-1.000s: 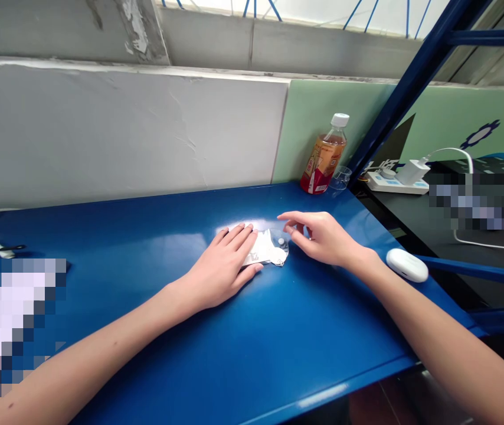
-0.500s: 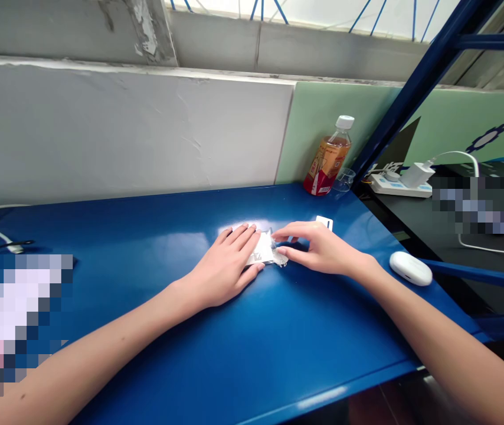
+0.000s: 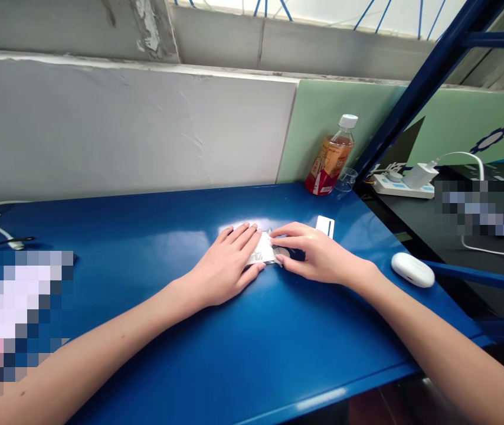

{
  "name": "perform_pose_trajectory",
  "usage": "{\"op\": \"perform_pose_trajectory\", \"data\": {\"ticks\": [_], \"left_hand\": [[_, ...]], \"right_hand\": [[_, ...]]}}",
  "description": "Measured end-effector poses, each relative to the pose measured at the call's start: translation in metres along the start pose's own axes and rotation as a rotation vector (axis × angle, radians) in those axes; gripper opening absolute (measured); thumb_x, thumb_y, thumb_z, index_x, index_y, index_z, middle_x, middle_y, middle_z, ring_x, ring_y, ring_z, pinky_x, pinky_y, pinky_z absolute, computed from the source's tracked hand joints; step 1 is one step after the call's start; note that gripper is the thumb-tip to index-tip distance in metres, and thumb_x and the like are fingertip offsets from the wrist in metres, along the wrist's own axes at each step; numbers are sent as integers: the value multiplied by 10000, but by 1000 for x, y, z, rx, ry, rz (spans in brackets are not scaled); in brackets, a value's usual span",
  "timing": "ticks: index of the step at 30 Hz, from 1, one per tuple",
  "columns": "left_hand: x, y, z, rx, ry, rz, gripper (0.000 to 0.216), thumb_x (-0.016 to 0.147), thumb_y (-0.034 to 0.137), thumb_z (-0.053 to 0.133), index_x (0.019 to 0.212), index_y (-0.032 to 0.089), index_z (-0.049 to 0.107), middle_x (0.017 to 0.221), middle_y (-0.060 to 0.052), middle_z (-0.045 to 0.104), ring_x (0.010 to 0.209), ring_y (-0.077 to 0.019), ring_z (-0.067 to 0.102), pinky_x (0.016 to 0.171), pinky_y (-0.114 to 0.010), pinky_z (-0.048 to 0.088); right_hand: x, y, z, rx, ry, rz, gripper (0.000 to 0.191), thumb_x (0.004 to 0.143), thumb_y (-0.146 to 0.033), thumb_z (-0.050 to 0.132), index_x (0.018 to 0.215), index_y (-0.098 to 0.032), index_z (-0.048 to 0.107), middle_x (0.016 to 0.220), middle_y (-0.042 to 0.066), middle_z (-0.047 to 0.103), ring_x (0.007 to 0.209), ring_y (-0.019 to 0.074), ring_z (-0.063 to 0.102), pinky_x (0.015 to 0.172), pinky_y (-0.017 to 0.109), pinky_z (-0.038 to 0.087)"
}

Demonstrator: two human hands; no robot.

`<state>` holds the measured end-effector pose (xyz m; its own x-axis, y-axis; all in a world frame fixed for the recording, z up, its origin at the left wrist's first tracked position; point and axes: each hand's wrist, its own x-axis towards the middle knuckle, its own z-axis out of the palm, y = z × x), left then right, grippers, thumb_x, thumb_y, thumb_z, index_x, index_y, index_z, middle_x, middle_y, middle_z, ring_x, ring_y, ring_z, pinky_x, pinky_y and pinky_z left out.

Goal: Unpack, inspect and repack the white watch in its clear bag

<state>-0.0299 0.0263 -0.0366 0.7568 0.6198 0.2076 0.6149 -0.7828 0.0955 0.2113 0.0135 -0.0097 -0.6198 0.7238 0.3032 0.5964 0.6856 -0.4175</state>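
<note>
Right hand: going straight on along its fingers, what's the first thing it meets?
The small white packet, right at the right hand's fingertips, possibly already touching; depth is unclear. The left hand lies over the packet just beyond.

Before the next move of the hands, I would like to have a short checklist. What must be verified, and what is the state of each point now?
1. Left hand flat over the white packet: ok.
2. Right hand at the packet's uncovered end: ok, thumb and fingertips are there.
3. Firm pinch by the right hand: cannot tell, the contact is too small to see.
4. Card apart from the packet: ok, it lies just beyond the right hand.
5. Bottle standing with its cap on: ok, at the back of the table.
6. White case well away from the table's edge: not ok, it sits near the right edge.
</note>
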Motion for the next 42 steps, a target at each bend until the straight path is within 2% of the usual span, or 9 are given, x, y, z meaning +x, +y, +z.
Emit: {"op": "perform_pose_trajectory", "data": {"ticks": [9, 15, 24, 28, 31, 34, 37, 42], "left_hand": [[1, 1, 0, 27, -35, -5, 630, 1034, 474, 327, 1495, 49, 380, 1550, -197, 402, 1451, -343, 352, 1163, -536, 302], [1, 1, 0, 9, -44, -19, 617, 1036, 462, 321, 1494, 53, 385, 1545, -195, 411, 1451, -339, 356, 1164, -538, 306], [2, 1, 0, -29, -21, -14, 563, 1019, 400, 380, 1473, 68, 412, 1513, -199, 457, 1432, -343, 386, 1158, -545, 321], [2, 0, 0, -54, 6, -10, 568, 1022, 433, 385, 1467, 81, 419, 1502, -210, 465, 1420, -347, 400, 1154, -552, 324], [1, 0, -1, -85, 31, -46, 595, 1008, 489, 420, 1466, 110, 426, 1536, -227, 402, 1440, -373, 354, 1142, -559, 342], [0, 0, -2, -114, 43, -86, 603, 1003, 497, 433, 1467, 113, 419, 1514, -230, 418, 1443, -389, 331, 1132, -567, 357], [-1, 1, -3, -131, 64, -79, 605, 1007, 496, 427, 1470, 107, 393, 1449, -211, 488, 1395, -372, 394, 1123, -558, 375], [-2, 0, -4, -144, 148, -16, 624, 1025, 453, 415, 1538, 144, 238, 1460, -197, 471, 1364, -344, 432, 1099, -541, 404]], "right_hand": [[0, -5, 3, -121, -40, -87, 340, 961, -246, 531, 1249, -105, 645, 1373, 183, 615, 1346, 312, 504, 1084, 496, 480], [-1, -11, 4, -215, -81, -117, 420, 962, -306, 536, 1284, -51, 621, 1422, 210, 569, 1392, 329, 456, 1129, 489, 448], [-1, -16, 14, -279, -35, -166, 445, 960, -313, 521, 1295, -33, 605, 1468, 242, 509, 1431, 346, 406, 1142, 510, 435], [1, -12, 12, -166, 4, -108, 338, 980, -294, 492, 1176, -100, 688, 1425, 208, 565, 1397, 322, 459, 1123, 505, 450], [2, -2, 10, -108, 74, -36, 293, 987, -242, 468, 1124, -151, 711, 1387, 186, 599, 1330, 312, 525, 1064, 535, 485], [2, 12, 9, -119, 112, 8, 311, 953, -156, 479, 1199, -159, 669, 1383, 184, 590, 1300, 301, 542, 1037, 526, 500], [2, 22, 8, -131, 149, 14, 386, 933, -89, 455, 1278, -140, 621, 1349, 187, 607, 1261, 280, 566, 1025, 481, 514], [2, 25, 8, -112, 173, -42, 399, 928, -95, 488, 1290, -193, 621, 1296, 133, 649, 1190, 246, 612, 996, 449, 533]]}}
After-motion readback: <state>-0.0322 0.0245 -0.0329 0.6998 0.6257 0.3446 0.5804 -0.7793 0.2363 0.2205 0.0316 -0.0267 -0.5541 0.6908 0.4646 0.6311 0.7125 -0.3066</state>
